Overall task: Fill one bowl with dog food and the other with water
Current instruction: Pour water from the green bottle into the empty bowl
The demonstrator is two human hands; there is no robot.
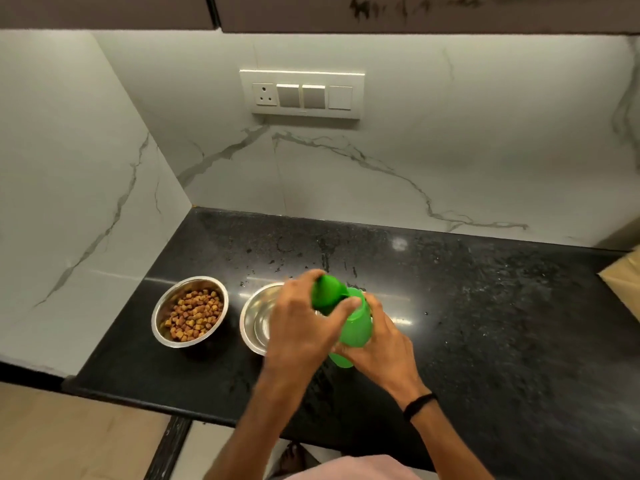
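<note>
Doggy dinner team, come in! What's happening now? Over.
Left hand on green cap; right hand gripping green plastic bottle. Left steel bowl holds brown kibble; right steel bowl looks empty. Nothing in the way.

Two bare arms come up from the bottom of the view, with no sleeves on them at all. The left hand (301, 327) has no rings and nothing around its wrist. The right hand (384, 348) is bare too, but its wrist wears a thin black band (419, 406) (it looks smooth and snug, like a little strap). Low down is a strip of soft pink cloth (353, 470) the person wears, and one bare foot (292, 457).
</note>
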